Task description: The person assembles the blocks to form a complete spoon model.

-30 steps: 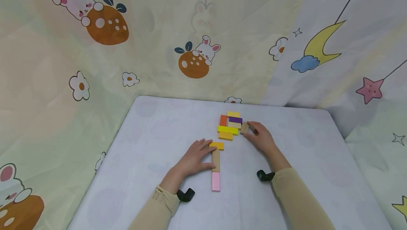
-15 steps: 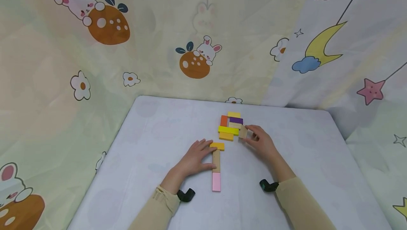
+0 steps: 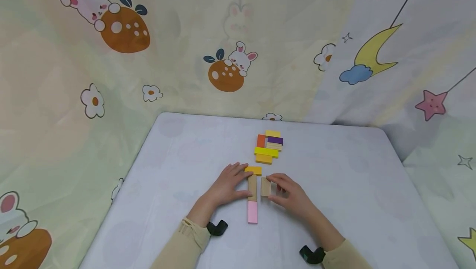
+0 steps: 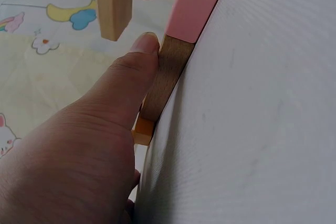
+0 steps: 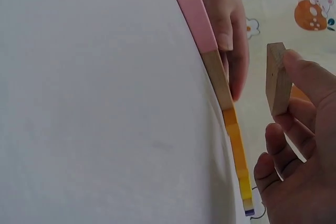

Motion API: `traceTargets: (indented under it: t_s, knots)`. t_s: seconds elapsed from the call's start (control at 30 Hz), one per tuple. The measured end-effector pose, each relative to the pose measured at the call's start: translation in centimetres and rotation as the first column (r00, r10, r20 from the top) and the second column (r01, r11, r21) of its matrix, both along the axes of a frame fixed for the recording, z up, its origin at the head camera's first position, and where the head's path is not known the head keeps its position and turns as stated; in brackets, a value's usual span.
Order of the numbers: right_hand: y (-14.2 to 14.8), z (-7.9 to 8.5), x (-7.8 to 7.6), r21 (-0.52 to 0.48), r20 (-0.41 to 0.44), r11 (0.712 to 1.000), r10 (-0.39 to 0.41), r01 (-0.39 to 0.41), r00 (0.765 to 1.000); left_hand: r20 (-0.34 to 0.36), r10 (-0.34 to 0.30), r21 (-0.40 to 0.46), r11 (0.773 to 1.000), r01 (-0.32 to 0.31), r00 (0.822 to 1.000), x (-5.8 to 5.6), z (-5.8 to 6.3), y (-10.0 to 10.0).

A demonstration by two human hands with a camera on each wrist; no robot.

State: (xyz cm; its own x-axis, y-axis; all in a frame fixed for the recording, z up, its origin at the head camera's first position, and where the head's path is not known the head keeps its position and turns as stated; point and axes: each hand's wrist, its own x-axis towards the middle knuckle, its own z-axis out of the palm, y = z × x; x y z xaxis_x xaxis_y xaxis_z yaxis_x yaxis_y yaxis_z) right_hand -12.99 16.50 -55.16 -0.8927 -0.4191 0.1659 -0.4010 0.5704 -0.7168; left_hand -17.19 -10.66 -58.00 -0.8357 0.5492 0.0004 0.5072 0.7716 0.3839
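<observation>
My right hand (image 3: 295,198) pinches a plain wooden block (image 3: 265,187) between thumb and fingers, just right of a short row of blocks. In the right wrist view, that held block (image 5: 277,80) stands raised off the table. The row has an orange block (image 3: 256,170) set crosswise at the far end, a natural wood block (image 3: 253,186) in the middle and a pink block (image 3: 252,212) nearest me. My left hand (image 3: 226,185) rests along the row's left side with fingers extended. Its fingertips touch the orange block, and its thumb (image 4: 144,44) lies against the wood one.
Beyond the row lies a cluster of blocks: a yellow-green one (image 3: 266,152), an orange-yellow one (image 3: 263,159), a purple one (image 3: 275,140), a red-orange one (image 3: 261,140), a yellow one (image 3: 273,133) and pale wood (image 3: 274,146). A patterned cloth (image 3: 178,54) hangs behind the white table (image 3: 167,145).
My right hand has carried the wooden block from the cluster's right side toward me and left, beside the row. The left hand has stayed in place.
</observation>
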Motion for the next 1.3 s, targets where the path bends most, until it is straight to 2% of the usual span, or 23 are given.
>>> traceTargets:
  t_s: [0.2, 0.37, 0.67, 0.93, 1.1, 1.3]
  knots:
    - [-1.1, -0.3, 2.1, -0.023, 0.058, 0.999, 0.04, -0.039, 0.998, -0.016, -0.012, 0.015, 1.0, 0.012, 1.0, 0.0, -0.2, -0.1]
    - [-1.8, -0.8, 4.2, -0.05, 0.058, 0.992, 0.116, -0.113, 0.992, -0.035, -0.018, 0.018, 1.0, 0.019, 0.999, 0.1, -0.1, -0.1]
    - [-2.3, -2.3, 7.0, -0.138, -0.034, 0.95, 0.277, -0.279, 0.96, -0.048, -0.024, 0.0, 1.0, 0.024, 0.999, -0.1, -0.3, 0.0]
    - [-2.6, -2.6, 7.7, 0.039, -0.106, 0.957, 0.29, -0.288, 0.951, -0.043, -0.02, 0.013, 1.0, 0.021, 0.999, -0.1, -0.5, -0.1]
    - [-2.6, -2.7, 7.8, 0.094, -0.131, 0.954, 0.295, -0.284, 0.947, -0.048, -0.024, 0.008, 1.0, 0.024, 0.999, -0.1, -0.5, -0.2]
    - [-2.7, -2.8, 7.7, 0.154, -0.215, 0.941, 0.33, -0.302, 0.919, -0.047, -0.031, 0.017, 0.999, 0.031, 0.998, -0.1, -0.2, -0.2]
